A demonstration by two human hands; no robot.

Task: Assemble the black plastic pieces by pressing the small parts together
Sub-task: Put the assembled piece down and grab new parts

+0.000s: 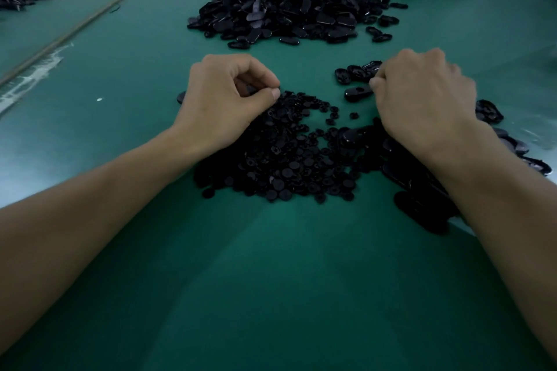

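The left hand (229, 96) pinches a small black plastic part (251, 89) between thumb and forefinger, over the far edge of a heap of small round black plastic parts (286, 156) at mid-tabletop on the green tabletop (271, 280). The right hand (422, 96) has its fingers curled against the end of a glossy black oblong plastic piece (357, 93); I cannot tell whether they grip it.

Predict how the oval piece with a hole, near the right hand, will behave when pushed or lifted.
The oval piece lies flat on the mat, so it would probably slide, not roll. Its glossy highlights suggest a smooth surface that may slip in a grip. It looks like small moulded plastic: likely stiff and light.
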